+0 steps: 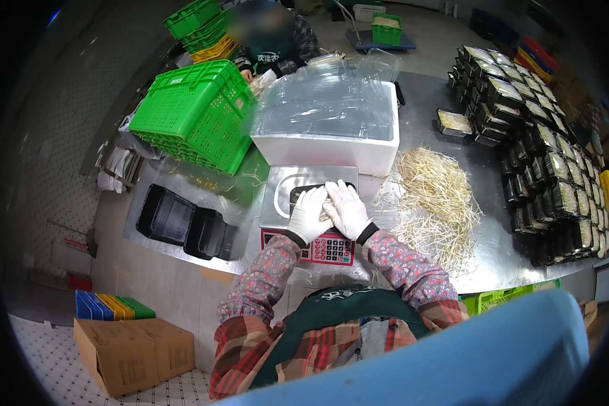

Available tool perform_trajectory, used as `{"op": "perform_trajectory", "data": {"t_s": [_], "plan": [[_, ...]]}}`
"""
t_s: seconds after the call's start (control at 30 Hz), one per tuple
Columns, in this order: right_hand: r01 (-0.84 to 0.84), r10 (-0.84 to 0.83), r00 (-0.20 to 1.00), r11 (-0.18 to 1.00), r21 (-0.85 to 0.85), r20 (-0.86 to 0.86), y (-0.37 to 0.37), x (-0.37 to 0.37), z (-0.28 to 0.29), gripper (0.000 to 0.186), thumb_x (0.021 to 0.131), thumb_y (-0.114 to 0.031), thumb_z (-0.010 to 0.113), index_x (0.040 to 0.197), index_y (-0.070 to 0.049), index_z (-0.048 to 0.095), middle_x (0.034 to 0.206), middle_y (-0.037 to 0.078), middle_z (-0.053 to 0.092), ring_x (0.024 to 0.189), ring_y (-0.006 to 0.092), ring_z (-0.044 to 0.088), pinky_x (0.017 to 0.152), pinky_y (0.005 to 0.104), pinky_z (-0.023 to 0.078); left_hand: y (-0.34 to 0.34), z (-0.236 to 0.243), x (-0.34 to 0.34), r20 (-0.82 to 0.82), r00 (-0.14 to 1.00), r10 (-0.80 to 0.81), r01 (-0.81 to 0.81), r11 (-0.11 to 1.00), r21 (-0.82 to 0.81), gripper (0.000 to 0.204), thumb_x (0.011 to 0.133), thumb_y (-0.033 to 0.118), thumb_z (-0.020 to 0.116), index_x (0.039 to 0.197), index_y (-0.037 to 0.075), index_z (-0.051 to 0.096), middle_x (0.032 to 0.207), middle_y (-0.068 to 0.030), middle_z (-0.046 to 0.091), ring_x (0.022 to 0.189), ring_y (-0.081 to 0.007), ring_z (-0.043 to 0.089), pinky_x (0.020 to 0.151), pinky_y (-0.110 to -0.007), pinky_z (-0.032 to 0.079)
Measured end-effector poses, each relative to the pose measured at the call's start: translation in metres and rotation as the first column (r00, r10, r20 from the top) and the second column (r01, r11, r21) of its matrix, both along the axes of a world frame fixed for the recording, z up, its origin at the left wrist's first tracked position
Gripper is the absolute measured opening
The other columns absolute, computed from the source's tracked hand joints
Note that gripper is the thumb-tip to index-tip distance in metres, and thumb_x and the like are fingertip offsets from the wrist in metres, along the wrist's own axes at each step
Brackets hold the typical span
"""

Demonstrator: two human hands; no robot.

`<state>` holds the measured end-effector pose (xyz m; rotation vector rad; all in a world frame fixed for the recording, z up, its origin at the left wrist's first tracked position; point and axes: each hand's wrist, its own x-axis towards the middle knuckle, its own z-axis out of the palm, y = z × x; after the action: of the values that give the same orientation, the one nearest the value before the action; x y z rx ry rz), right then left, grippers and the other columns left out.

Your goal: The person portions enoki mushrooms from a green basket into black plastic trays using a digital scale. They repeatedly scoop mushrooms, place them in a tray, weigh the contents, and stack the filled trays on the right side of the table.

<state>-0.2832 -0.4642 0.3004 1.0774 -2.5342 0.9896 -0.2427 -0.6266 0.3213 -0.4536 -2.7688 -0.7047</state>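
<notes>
A digital scale with a red keypad panel [335,251] and a metal plate [272,211] stands in front of me on the steel table. On its plate sits a black plastic tray [296,193], mostly hidden under my hands. My left hand [309,215], in a white glove, lies over the tray with its fingers stretched forward. My right hand [347,211], gloved too, rests flat beside it, the two meeting at the middle. A few pale bean sprouts show between them. To the right spreads a loose heap of bean sprouts [436,203].
A white foam box [325,150] heaped with clear plastic lids [318,101] stands behind the scale. Left are a green crate [189,111] and empty black trays [166,215]. Filled packs [548,145] are stacked at right. Across the table sits a person [271,40]. A cardboard box [132,352] stands lower left.
</notes>
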Motion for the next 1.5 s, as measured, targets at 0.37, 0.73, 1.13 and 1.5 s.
{"op": "perform_trajectory", "data": {"t_s": [0.37, 0.73, 1.13, 1.5], "plan": [[-0.049, 0.051, 0.997, 0.998, -0.026, 0.057, -0.002, -0.014, 0.019, 0.069, 0.092, -0.036, 0.057, 0.146, -0.001, 0.032, 0.114, 0.022, 0.06, 0.116, 0.0382, 0.053, 0.098, 0.044, 0.043, -0.004, -0.004, -0.025, 0.056, 0.997, 0.057, -0.044, 0.977, -0.206, 0.05, 0.071, 0.04, 0.072, 0.107, 0.006, 0.06, 0.101, -0.0123, 0.062, 0.097, -0.0321, 0.058, 0.082, -0.045, 0.048], [0.473, -0.591, 0.757, 0.79, -0.39, -0.278, 0.061, -0.189, 0.108, 0.041, 0.07, -0.031, 0.082, 0.102, -0.016, 0.063, 0.1, 0.006, 0.059, 0.099, 0.0273, 0.056, 0.083, 0.0415, 0.044, -0.011, 0.052, 0.01, 0.104, 0.993, 0.056, -0.053, 0.998, -0.035, 0.091, 0.066, 0.036, 0.084, 0.14, -0.001, 0.045, 0.14, -0.0231, 0.049, 0.133, -0.0349, 0.043, 0.11, -0.04, 0.035], [0.297, -0.439, 0.778, 0.888, -0.351, -0.45, 0.045, -0.219, 0.115, 0.018, 0.077, -0.019, 0.075, 0.092, -0.018, 0.066, 0.09, 0.003, 0.065, 0.096, 0.0241, 0.06, 0.08, 0.0402, 0.045, -0.042, 0.051, 0.043, 0.12, 0.966, 0.227, -0.256, 0.824, 0.506, 0.05, 0.086, 0.006, 0.068, 0.133, -0.001, 0.054, 0.131, -0.0132, 0.058, 0.127, -0.0225, 0.051, 0.106, -0.032, 0.039], [-0.064, -0.003, 0.998, 0.39, -0.919, -0.071, 0.083, -0.109, 0.195, 0.023, 0.092, -0.003, 0.064, 0.114, -0.002, 0.06, 0.096, 0.004, 0.067, 0.079, 0.0058, 0.061, 0.066, 0.0206, 0.05, -0.058, 0.081, 0.073, 0.013, 0.929, 0.37, -0.162, 0.375, 0.913, 0.043, 0.1, 0.024, 0.057, 0.136, 0.001, 0.051, 0.123, -0.0117, 0.062, 0.098, -0.0145, 0.063, 0.082, -0.025, 0.053]]}}
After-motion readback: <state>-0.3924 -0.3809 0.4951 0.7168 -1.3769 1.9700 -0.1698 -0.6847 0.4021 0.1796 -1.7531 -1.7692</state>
